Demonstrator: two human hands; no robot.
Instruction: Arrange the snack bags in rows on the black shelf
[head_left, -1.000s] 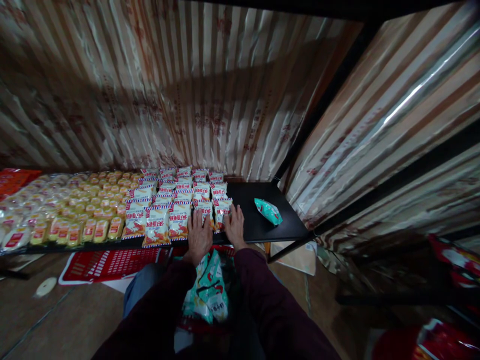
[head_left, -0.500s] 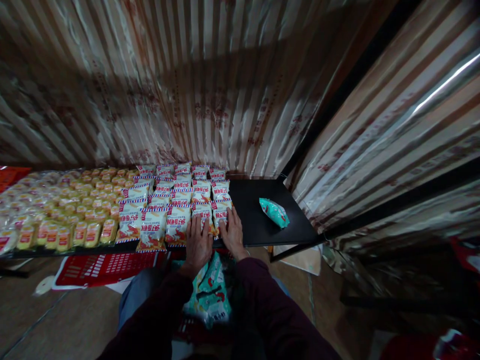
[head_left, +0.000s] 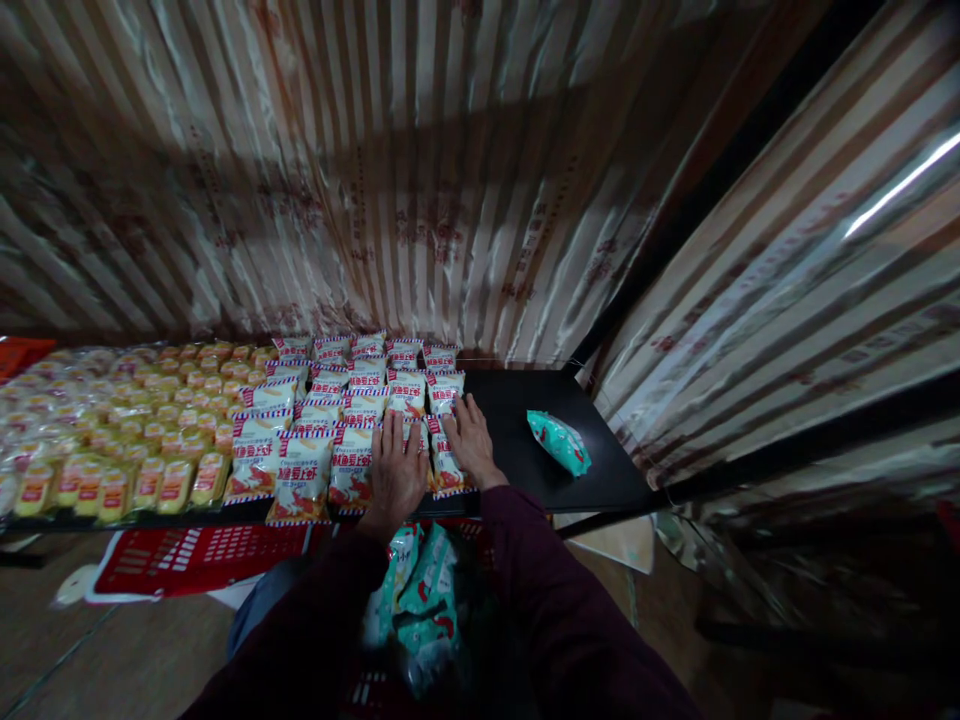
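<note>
Rows of white-and-red snack bags with striped ends lie on a black shelf. My left hand rests flat on a front-row bag, fingers stretched out and pointing away from me. Beside it, my right hand lies open over the bags at the right end of the rows, its fingers reaching to the second row. Both hands partly cover the bags beneath them. Neither is wrapped round a bag. Off to the right, a single teal snack bag lies on the shelf, apart from my hands.
Small yellow packaged cakes fill the shelf's left side. Below are a red plastic basket and, between my arms, several teal bags. Striped sheeting hangs behind, and a dark metal frame bar runs at right.
My right hand has slid slightly forward over the end bags. My left hand stays on its front-row bag. The view has shifted slightly; the lone teal bag lies where it was.
</note>
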